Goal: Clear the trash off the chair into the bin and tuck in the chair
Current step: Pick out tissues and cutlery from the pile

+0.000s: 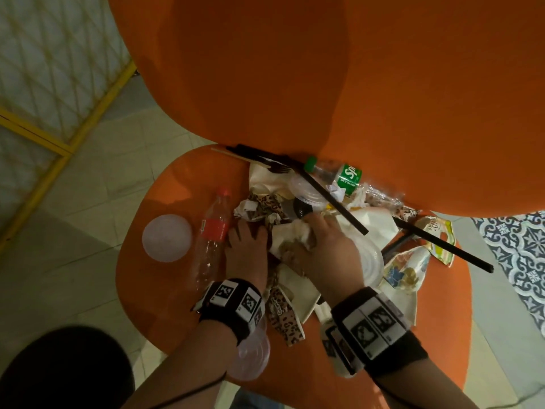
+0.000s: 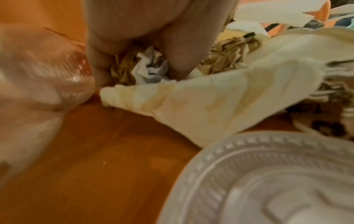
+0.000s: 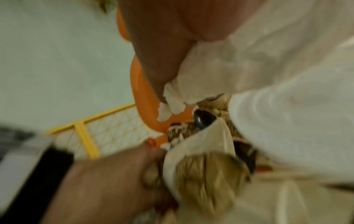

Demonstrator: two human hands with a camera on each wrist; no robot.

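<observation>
The orange chair seat [image 1: 165,305] carries a heap of trash. My left hand [image 1: 246,240] digs curled fingers into crumpled paper and leopard-print wrappers [image 2: 147,68] at the heap's middle. Beside it, my right hand [image 1: 318,240] grips a stained white napkin [image 3: 220,68], bunched under its thumb. A clear bottle with a red label [image 1: 212,231] lies just left of my left hand. A green-labelled bottle [image 1: 339,175], a black fork [image 1: 274,166] and black straws [image 1: 333,199] lie by the backrest [image 1: 295,69]. No bin is in view.
Clear plastic lids lie at the seat's left [image 1: 166,238] and under my left wrist [image 1: 250,358]. Printed snack packets [image 1: 410,267] sit at the right edge. A yellow-framed mesh panel [image 1: 44,84] stands left on the tiled floor. Patterned flooring [image 1: 516,246] shows at the right.
</observation>
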